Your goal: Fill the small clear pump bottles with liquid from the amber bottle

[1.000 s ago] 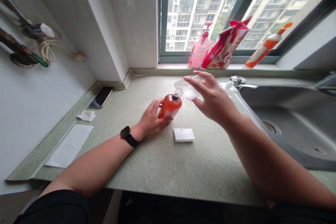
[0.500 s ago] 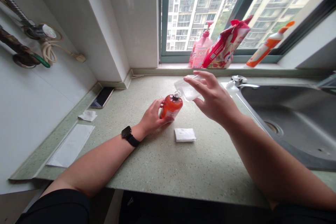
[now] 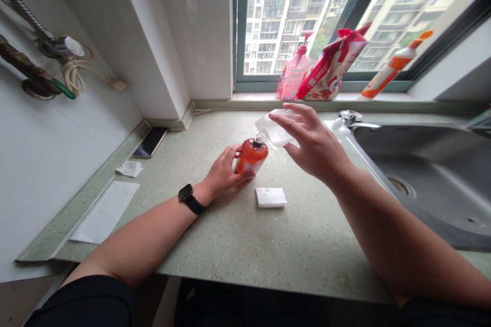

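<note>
My left hand [image 3: 224,171] grips an orange-red plastic bottle [image 3: 251,158] lying tilted just above the speckled green countertop [image 3: 245,245], its white label partly showing. My right hand [image 3: 316,145] holds a small clear plastic bottle [image 3: 274,130] with its fingers spread over it. The clear bottle leans down and left, its mouth meeting the orange bottle's narrow neck. The join between them is small and partly hidden. A black smartwatch [image 3: 190,199] sits on my left wrist.
A steel sink [image 3: 422,184] and tap [image 3: 351,120] lie to the right. A folded tissue [image 3: 271,197] sits below my hands. A phone [image 3: 150,142], crumpled tissue [image 3: 129,168] and white paper sheet [image 3: 105,212] lie left. A pink pump bottle [image 3: 294,74] and red pouch [image 3: 332,61] stand on the windowsill.
The whole scene has drifted slightly right and the view has shifted a little. Both hands keep their hold, and the two bottles stay joined at the neck.
</note>
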`<action>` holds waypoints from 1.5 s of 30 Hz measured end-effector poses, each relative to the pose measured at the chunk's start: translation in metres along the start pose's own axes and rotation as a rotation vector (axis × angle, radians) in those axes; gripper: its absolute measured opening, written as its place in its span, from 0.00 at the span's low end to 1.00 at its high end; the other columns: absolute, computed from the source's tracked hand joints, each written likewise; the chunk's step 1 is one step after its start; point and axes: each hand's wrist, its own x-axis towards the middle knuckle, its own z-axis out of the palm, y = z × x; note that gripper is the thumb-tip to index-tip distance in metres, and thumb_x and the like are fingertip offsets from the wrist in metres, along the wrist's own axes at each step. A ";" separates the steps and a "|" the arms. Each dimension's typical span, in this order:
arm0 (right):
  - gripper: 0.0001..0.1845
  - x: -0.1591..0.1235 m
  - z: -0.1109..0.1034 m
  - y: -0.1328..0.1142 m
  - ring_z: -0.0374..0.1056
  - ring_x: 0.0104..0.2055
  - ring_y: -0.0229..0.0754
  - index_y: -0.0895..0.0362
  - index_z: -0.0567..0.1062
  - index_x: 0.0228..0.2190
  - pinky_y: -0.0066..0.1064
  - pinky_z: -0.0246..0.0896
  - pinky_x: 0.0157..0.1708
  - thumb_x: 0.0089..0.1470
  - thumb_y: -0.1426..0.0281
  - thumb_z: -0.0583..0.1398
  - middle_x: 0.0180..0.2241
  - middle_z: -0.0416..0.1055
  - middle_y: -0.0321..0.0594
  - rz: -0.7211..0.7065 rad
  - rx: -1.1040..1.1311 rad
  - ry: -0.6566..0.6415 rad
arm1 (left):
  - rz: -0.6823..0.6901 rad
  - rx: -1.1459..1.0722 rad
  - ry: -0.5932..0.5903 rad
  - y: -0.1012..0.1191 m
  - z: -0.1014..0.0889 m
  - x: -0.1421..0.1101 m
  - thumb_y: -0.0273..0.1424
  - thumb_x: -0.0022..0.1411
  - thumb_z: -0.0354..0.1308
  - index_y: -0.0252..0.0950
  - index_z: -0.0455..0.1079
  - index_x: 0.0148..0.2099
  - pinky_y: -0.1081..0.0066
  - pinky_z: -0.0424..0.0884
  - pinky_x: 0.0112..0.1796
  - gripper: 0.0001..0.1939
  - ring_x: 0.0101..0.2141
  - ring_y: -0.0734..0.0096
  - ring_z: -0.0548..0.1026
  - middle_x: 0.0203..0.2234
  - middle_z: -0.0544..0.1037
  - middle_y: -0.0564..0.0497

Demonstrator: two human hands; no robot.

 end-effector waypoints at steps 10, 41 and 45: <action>0.47 0.001 0.000 -0.002 0.75 0.61 0.57 0.38 0.64 0.73 0.55 0.81 0.57 0.60 0.84 0.60 0.70 0.64 0.47 -0.014 -0.009 0.017 | 0.002 0.004 -0.002 0.000 -0.001 0.000 0.53 0.65 0.73 0.43 0.64 0.71 0.47 0.79 0.58 0.41 0.55 0.50 0.81 0.61 0.76 0.38; 0.48 0.000 -0.003 0.002 0.74 0.63 0.58 0.35 0.63 0.74 0.54 0.81 0.56 0.60 0.82 0.60 0.71 0.63 0.46 0.004 -0.031 -0.016 | 0.048 0.040 0.020 0.004 -0.002 0.000 0.55 0.66 0.71 0.42 0.64 0.71 0.47 0.79 0.56 0.41 0.53 0.51 0.80 0.59 0.78 0.38; 0.48 0.000 -0.004 0.004 0.74 0.63 0.58 0.36 0.62 0.74 0.53 0.81 0.55 0.60 0.82 0.60 0.71 0.63 0.46 -0.005 -0.032 -0.020 | 0.044 0.054 0.016 0.005 -0.003 0.000 0.55 0.66 0.71 0.41 0.65 0.71 0.48 0.79 0.56 0.41 0.53 0.51 0.80 0.59 0.78 0.38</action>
